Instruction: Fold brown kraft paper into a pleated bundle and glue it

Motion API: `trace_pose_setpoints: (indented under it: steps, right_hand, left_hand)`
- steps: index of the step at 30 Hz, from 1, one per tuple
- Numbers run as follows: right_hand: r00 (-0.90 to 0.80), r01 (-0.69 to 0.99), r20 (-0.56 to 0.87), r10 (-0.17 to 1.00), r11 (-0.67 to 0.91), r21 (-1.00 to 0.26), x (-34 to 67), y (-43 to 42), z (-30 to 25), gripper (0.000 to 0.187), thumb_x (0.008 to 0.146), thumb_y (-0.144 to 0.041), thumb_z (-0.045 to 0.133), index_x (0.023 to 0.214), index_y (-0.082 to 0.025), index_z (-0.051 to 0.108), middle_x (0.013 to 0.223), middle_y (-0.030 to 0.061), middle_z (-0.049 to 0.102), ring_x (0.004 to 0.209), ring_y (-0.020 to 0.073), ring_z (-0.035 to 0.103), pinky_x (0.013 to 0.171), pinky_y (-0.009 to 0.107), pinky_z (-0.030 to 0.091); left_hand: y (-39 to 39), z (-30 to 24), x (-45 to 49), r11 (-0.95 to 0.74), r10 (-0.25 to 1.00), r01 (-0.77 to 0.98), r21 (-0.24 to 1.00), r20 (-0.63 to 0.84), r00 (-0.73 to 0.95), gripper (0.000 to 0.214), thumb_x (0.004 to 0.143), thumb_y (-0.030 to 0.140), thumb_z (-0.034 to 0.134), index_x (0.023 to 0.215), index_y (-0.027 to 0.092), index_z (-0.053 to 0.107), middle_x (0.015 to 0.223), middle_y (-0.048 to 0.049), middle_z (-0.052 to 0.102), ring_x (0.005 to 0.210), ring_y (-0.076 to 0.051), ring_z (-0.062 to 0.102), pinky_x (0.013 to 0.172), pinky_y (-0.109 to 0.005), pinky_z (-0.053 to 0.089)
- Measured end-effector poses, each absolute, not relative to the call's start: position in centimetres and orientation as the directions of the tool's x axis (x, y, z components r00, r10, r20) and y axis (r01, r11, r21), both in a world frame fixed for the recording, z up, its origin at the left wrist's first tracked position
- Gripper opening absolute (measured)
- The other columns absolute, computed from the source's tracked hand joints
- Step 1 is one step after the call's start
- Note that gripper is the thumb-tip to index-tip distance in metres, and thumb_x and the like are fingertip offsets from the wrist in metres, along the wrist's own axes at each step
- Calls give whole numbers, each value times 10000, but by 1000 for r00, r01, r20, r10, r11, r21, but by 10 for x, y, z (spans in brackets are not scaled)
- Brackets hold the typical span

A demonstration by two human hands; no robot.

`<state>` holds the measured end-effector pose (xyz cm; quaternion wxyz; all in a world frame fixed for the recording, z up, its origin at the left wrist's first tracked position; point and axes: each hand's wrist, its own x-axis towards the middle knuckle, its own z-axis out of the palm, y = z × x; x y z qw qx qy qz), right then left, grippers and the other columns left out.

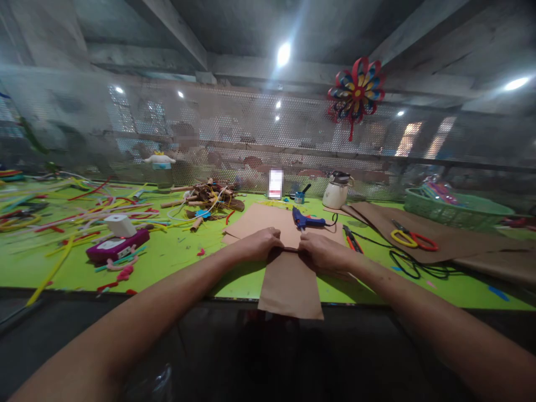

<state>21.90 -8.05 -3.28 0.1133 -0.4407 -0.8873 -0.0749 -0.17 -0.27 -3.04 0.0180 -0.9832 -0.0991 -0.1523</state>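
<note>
A strip of brown kraft paper (291, 285) lies in front of me, its near end hanging over the table edge. My left hand (267, 243) is closed on the strip's far edge at the left, fingers curled inward. At the right end of that edge, my right hand (321, 250) pinches the paper too. Between them runs a narrow dark band (290, 249); whether it is a fold, a roll or a thin stick I cannot tell. Just beyond my right hand a blue glue gun (310, 221) rests on larger brown paper sheets (255, 219).
Right of my hands lie red-handled pliers (352, 240), scissors (414, 239), a black cable (412, 265) and a green basket (460, 209). Leftward are a purple power strip (119, 245), loose coloured strips (62, 223) and a brown pile (213, 195). A kettle (336, 190) stands behind.
</note>
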Motion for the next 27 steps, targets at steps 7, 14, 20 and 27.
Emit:
trace_pose_setpoints:
  steps: [7,14,20,27]
  right_hand:
    - [-651,756,225,725,591,282,216,-87,-37,93,806,-122,499,780,-141,586,801,70,555,733,163,463,625,271,320]
    - [-611,789,313,727,530,310,216,-87,-48,124,842,-113,486,832,-146,604,800,73,557,779,188,455,624,282,328]
    - [-617,786,454,643,536,308,215,-87,-59,139,869,-105,465,846,-135,599,779,69,549,784,194,446,651,299,352]
    - [-699,711,506,506,566,417,199,-90,-41,187,877,-89,408,849,-116,591,768,99,539,734,208,414,622,330,354]
  left_hand:
    - [-6,-28,-2,-979,162,191,-66,306,938,174,758,68,533,773,141,690,729,-60,544,696,-136,483,627,-241,362]
    - [-9,-28,-3,-969,208,238,-64,306,929,207,757,74,504,777,151,695,735,-62,544,714,-143,488,645,-242,365]
    - [-5,-26,5,-879,460,384,281,295,837,363,849,352,435,675,111,643,645,-23,521,596,-99,427,565,-219,321]
    - [-1,-16,0,-644,608,412,645,104,787,554,772,633,421,514,143,435,493,49,283,497,-74,239,472,-231,190]
